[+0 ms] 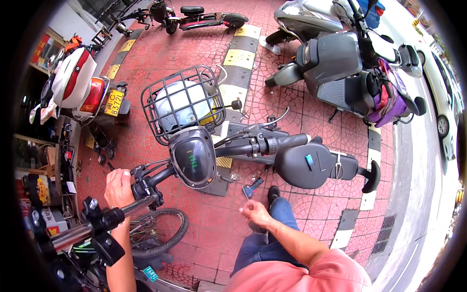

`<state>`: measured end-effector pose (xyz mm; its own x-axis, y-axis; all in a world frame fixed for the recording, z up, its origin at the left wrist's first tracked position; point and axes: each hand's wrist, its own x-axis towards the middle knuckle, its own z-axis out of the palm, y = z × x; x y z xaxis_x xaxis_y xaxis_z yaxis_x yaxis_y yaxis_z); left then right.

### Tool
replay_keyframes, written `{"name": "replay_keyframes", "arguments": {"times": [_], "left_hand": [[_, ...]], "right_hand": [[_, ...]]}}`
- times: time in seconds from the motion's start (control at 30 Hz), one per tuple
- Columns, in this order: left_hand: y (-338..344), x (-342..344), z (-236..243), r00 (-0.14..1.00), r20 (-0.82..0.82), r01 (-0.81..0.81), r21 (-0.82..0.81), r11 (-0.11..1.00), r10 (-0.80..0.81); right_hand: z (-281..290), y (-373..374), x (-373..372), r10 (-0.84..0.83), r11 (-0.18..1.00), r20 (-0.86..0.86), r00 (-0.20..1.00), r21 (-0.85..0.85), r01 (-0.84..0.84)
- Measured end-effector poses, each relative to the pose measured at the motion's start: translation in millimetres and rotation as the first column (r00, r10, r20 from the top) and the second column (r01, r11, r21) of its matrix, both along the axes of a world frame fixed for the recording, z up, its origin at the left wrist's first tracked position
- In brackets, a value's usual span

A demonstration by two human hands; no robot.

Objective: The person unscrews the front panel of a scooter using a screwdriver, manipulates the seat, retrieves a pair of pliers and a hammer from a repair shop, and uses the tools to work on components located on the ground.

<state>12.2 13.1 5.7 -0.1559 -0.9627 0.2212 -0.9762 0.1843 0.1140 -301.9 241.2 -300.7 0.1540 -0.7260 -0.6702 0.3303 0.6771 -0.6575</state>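
The right hand's grip is narrow, pinching a thin, shiny stick above red, patterned floor tiles. The left hand is at the end of a black handlebar; I can't tell if its grip is closed. Beyond is a criss-cross basket. Farther, a smooth gray scooter stands near the pale road.

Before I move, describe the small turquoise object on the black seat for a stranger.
Find the central black bike with its rounded black console. Right of that, on its broad black seat, lies the small turquoise oblong object, its colour setting it apart from the pale looped cable farther right.
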Motion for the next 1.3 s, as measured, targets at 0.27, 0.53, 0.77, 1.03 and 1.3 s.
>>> {"name": "replay_keyframes", "arguments": {"times": [0.27,0.53,0.77,1.03,1.3], "left_hand": [[4.1,-17.4,-1.4,0.995,-0.096,-0.013,-0.272,0.962,-0.014],[63.5,-32.3,-28.3,0.317,-0.947,-0.511,-0.217,0.831,-0.053],[148.7,-201.9,-106.2,-0.493,-0.634,0.11,0.634,0.765,0.596],[58.6,-273.3,-187.6,-0.737,-0.425,0.313,0.474,0.823,0.525],[42.2,-258.3,-188.2,-0.61,-0.547,0.365,0.448,0.816,0.573]], "right_hand": [[219.5,-47.1,-125.6,0.246,0.944,-0.021,0.969,-0.221,-0.244],[297.5,-247.6,-162.5,0.295,0.743,-0.301,0.907,-0.524,-0.416],[275.4,-321.8,-134.8,0.578,0.711,-0.301,0.758,-0.271,-0.649],[241.6,-327.8,-127.8,0.604,0.714,-0.243,0.759,-0.258,-0.651],[248.5,-329.6,-124.3,0.674,0.641,-0.218,0.706,-0.303,-0.705]]}}
